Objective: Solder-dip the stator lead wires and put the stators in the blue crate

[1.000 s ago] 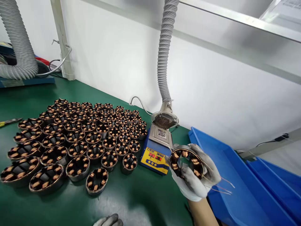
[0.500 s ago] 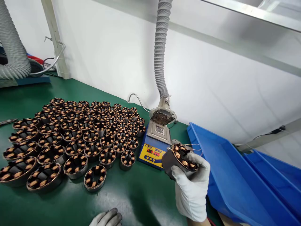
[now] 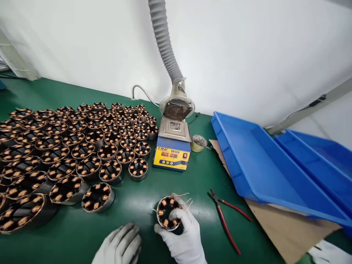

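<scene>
In a white glove, my right hand [image 3: 184,229] grips a motor stator [image 3: 161,209], a dark ring with copper coils inside. My thumb and fingers clasp its near right rim, and thin wire ends stick out from its far side and left. To the left, my gloved left hand [image 3: 119,244] rests on the green table with its fingers loosely extended and nothing in them. Many similar stators [image 3: 96,198] stand in rows at the left. Red-handled cutting pliers [image 3: 224,216] lie splayed to the right of my right hand.
A blue and yellow solder pot [image 3: 172,157] stands ahead, under an extraction hood [image 3: 177,106] on a grey hose. Beside it sits a small round tin [image 3: 198,143]. Blue trays [image 3: 255,165] and cardboard [image 3: 277,225] take up the right side.
My right hand has brought the stator down and left, away from beside the solder pot to the near table. More of my left hand shows. The view has turned, bringing the pliers and tin into sight.
</scene>
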### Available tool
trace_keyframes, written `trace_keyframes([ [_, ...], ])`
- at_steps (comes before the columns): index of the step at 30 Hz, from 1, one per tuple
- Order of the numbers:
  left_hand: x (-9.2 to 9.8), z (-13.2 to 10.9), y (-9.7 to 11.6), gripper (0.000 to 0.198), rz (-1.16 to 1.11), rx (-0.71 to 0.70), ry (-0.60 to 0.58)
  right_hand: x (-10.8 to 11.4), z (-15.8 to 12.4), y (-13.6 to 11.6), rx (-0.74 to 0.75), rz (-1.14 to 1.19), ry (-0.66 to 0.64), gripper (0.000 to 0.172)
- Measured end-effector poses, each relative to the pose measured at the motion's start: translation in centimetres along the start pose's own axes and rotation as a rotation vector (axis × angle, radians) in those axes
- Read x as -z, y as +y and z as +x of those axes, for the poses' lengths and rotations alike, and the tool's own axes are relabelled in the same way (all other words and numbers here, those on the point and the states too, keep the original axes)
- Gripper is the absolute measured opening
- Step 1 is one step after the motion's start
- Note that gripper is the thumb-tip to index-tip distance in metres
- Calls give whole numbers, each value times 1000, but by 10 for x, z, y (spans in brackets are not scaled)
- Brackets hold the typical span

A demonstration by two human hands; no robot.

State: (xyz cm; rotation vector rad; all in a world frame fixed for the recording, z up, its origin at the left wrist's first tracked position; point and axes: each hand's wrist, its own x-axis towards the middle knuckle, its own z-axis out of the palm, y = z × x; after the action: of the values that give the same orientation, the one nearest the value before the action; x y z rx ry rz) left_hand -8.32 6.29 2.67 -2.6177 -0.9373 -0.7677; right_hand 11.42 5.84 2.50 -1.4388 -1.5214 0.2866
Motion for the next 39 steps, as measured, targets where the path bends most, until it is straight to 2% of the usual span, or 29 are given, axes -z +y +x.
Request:
trace_keyframes([
  [6,2,6,5,28,-31,51,-1,5,-11,1,-54,-74,-47,24],
  [10,3,9,8,26,-37,72,-31,36,-18,12,15,-26,-140,38],
  [12,4,10,9,26,-45,84,-41,58,-21,21,-54,-47,-114,39],
  [15,5,10,10,25,-58,105,-54,89,-21,37,-220,-234,-2,32],
  [18,4,9,11,25,-66,123,-62,108,-15,58,-174,-549,18,34],
  [22,3,7,14,22,-64,154,-85,115,-10,86,-92,-893,-49,54],
  [26,3,15,28,21,-139,116,-109,113,-13,102,-87,-945,-78,57],
  [29,6,28,47,25,-247,33,-199,113,-16,104,-90,-911,-67,54],
  [31,8,37,59,29,-234,50,-292,113,-17,103,-92,-893,-54,53],
  [35,6,61,72,49,-5,272,-569,114,-15,103,-79,-875,-40,50],
  [37,1,77,72,48,64,390,-716,117,-14,103,-61,-870,-40,52],
  [39,-5,92,69,37,35,486,-833,122,-13,102,-59,-830,-52,55],
])
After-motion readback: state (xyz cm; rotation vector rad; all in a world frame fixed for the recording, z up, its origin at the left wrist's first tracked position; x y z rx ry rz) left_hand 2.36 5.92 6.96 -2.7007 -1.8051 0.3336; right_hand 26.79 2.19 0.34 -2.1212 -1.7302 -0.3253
